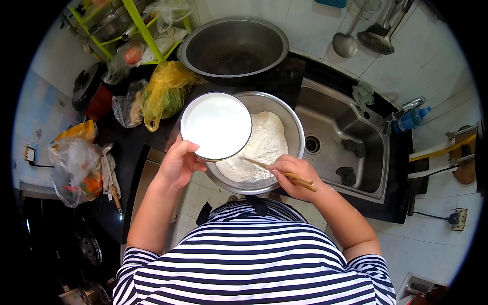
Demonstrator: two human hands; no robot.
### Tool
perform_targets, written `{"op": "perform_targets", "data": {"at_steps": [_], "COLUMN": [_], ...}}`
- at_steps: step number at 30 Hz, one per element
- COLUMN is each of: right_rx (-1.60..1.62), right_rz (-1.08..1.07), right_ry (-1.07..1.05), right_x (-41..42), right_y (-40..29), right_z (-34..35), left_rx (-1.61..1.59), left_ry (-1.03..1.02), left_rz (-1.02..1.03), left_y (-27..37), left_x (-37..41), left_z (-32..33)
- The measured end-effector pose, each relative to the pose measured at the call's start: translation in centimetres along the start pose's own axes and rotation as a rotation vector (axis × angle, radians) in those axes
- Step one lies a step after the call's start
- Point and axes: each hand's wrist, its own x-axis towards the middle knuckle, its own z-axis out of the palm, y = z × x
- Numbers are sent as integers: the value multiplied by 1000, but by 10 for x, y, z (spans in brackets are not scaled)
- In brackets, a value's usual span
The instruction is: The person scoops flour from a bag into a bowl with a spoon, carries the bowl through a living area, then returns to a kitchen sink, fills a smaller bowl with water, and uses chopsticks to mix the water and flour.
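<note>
A round white bowl with a dark rim is gripped at its lower left edge by my left hand. It overlaps the left part of a wide metal basin. White flour lies heaped in that basin. My right hand holds wooden chopsticks over the basin's lower right rim, their tips near the flour beside the bowl. The pale surface inside the bowl shows no clear detail, so I cannot tell what it contains.
Behind the basin stands a large dark metal tub. A steel sink is on the right, with a blue bottle by its faucet. Plastic bags, a yellow one with greens among them, and a red pot stand left, near a green rack.
</note>
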Motion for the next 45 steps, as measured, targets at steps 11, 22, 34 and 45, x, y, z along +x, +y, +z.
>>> {"op": "perform_targets", "data": {"at_steps": [11,22,34,45], "right_rx": [90,289,179,193], "right_rz": [223,367,63,249], "right_ry": [221,68,-34,442], "right_x": [-8,10,18,4], "right_y": [53,59,40,86], "right_z": [-28,-9,-5,-41], "left_rx": [117,112,95,109], "left_ry": [67,93,98,44], "left_rz": [77,82,84,92], "left_y": [-2,-3,2,5], "left_x": [3,10,10,8], "left_z": [13,13,27,40]}}
